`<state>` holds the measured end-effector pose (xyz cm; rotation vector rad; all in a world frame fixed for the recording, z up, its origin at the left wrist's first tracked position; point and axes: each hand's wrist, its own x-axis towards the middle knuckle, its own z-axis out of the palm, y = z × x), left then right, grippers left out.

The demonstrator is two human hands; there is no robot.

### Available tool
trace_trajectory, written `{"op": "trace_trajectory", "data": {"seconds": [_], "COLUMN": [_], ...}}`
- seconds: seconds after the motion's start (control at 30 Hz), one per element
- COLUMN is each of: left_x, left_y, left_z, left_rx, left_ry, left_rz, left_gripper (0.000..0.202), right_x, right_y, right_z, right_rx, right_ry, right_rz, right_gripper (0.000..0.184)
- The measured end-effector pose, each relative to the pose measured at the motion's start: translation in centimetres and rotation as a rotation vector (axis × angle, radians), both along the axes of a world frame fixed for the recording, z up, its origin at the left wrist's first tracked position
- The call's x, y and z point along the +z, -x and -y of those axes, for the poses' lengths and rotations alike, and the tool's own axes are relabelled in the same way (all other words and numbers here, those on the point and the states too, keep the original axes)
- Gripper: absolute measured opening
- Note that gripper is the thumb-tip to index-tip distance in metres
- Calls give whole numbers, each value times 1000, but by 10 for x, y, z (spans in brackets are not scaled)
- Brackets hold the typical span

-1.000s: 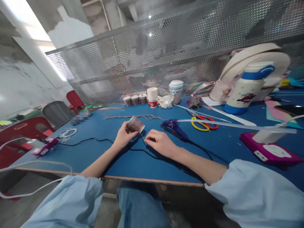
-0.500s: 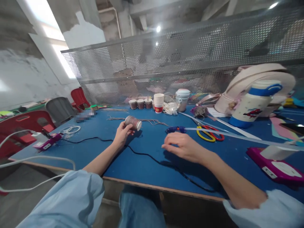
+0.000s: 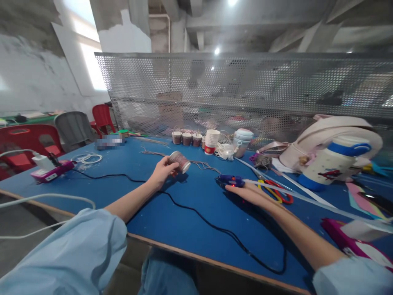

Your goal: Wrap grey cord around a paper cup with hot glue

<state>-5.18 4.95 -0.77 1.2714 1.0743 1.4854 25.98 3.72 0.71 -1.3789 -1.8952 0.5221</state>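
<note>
My left hand (image 3: 165, 171) is closed around a paper cup (image 3: 179, 162) wrapped in brown-grey cord, tilted on its side just above the blue table. My right hand (image 3: 245, 191) is at a blue hot glue gun (image 3: 231, 180), whose nozzle points left; a small red light glows on it. A long clear glue stick trails from its back to the right. The fingers around the gun's handle are partly hidden. Loose cord (image 3: 202, 164) lies behind the cup. Yellow-and-red-handled scissors (image 3: 281, 192) lie beyond my right wrist.
Several cord-wrapped cups (image 3: 186, 139), a stack of paper cups (image 3: 211, 141) and a lidded mug (image 3: 242, 142) line the back. A large bottle (image 3: 340, 164) and pale bag (image 3: 302, 149) stand right. A black cable (image 3: 196, 211) crosses the table (image 3: 166, 229); purple power strips (image 3: 53, 172) sit at both sides.
My right hand has moved from in front of the glue gun onto it and gripped it. My left hand still holds the cup. The view has shifted slightly.
</note>
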Motion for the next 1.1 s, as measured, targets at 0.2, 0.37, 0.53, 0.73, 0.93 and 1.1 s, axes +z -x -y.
{"op": "trace_trajectory", "data": {"seconds": [0.2, 0.37, 0.53, 0.73, 0.93, 1.1], "left_x": [10, 3, -4, -3, 3, 7], "left_y": [-3, -5, -9, -13, -15, -17], "left_z": [-9, -13, 0, 14, 19, 21], "left_rx": [-43, -44, -46, 13, 52, 72], "left_ry": [-22, 2, 49, 61, 97, 123], "left_rz": [-102, -130, -238, -303, -306, -369], "left_gripper": [25, 25, 22, 20, 20, 22], "right_x": [11, 9, -5, -5, -11, -12], "right_y": [43, 67, 78, 81, 79, 80], "right_z": [5, 31, 46, 52, 54, 53], "right_rx": [42, 71, 120, 74, 62, 96], "right_ry": [60, 109, 54, 18, 34, 34], "right_rz": [43, -14, 61, 46, 56, 72], "right_gripper": [24, 30, 31, 31, 30, 29]}}
